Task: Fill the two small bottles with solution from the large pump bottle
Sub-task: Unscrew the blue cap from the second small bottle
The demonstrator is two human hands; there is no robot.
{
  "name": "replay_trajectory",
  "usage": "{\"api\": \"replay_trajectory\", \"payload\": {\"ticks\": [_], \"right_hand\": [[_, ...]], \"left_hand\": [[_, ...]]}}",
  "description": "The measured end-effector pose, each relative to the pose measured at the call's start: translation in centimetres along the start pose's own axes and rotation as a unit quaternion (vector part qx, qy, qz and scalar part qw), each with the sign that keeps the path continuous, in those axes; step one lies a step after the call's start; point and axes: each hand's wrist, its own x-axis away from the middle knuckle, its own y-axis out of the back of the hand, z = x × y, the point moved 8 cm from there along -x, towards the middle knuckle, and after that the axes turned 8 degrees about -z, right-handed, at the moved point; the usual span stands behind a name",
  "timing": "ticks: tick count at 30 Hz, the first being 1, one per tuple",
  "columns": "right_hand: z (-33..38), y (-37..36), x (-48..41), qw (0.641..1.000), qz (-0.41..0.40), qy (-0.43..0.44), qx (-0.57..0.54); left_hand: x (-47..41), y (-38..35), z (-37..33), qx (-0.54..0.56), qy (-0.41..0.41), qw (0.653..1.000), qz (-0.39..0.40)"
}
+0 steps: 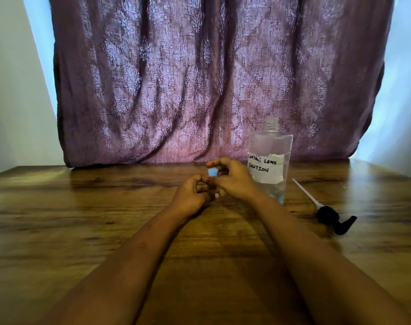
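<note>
The large clear bottle (270,160) stands upright at centre right of the wooden table, its neck uncapped, with a white label reading "contact lens solution". Its black pump head with a white tube (326,212) lies on the table to the right. My left hand (190,195) and my right hand (232,179) meet just left of the large bottle, fingers curled around a small bottle. Only its light blue cap (212,171) shows between my fingers; the bottle's body is hidden. A second small bottle is not visible.
The wooden table (82,231) stretches wide to the left and in front. A purple patterned curtain (199,78) hangs behind the table's far edge, with pale walls on both sides.
</note>
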Motion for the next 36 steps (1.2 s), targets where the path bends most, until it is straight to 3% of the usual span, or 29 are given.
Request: {"api": "replay_trajectory", "payload": {"ticks": [3,8,13,18,24,29,32,36], "right_hand": [[0.0,-0.4,0.1,0.999,0.028,0.001,-0.023],[-0.2,-0.5,0.1,1.000,-0.006,0.018,0.014],[0.2,-1.4,0.2,0.999,0.039,0.036,0.002],[-0.1,-0.5,-0.1,0.998,-0.019,0.037,0.037],[0.4,-1.0,0.3,0.999,0.033,0.026,-0.007],[-0.2,-0.6,0.0,0.996,-0.007,0.046,0.071],[0.4,-0.1,0.0,0.998,-0.018,0.050,0.021],[2.3,2.5,-0.1,0.986,-0.100,0.060,-0.122]], "left_hand": [[0.0,0.0,0.2,0.002,0.005,1.000,-0.003],[0.0,0.0,0.0,-0.006,-0.010,1.000,-0.006],[0.0,0.1,-0.1,-0.012,-0.010,1.000,-0.007],[0.0,-0.1,-0.1,-0.003,-0.007,1.000,-0.009],[0.0,0.1,0.1,-0.004,-0.002,1.000,-0.011],[0.3,0.0,-0.3,0.001,0.001,1.000,-0.012],[0.4,-0.2,-0.3,0.011,0.005,1.000,-0.012],[0.7,-0.3,-0.5,0.040,0.019,0.999,-0.024]]}}
